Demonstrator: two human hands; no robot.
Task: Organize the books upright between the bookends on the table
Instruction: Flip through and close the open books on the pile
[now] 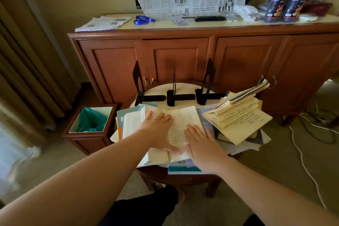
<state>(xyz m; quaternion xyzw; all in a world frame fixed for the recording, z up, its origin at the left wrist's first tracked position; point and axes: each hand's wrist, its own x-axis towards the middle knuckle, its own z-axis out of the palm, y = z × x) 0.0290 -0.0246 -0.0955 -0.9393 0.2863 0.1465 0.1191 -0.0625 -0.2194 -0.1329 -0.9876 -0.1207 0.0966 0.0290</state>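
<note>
Both hands lay flat on an open book at the middle of the small round desk, the left hand spread over its left page, the right hand over its right, fingers straight and gripping nothing. Closing that book squarely before lifting it looked the sound course, so that no pages bent. Three black bookends stood empty just behind the heap, near a wooden cabinet. A second open book sprawled on the right-hand pile and seemed likely to slide if jostled. A waste bin with a green liner stood on the floor at left.
</note>
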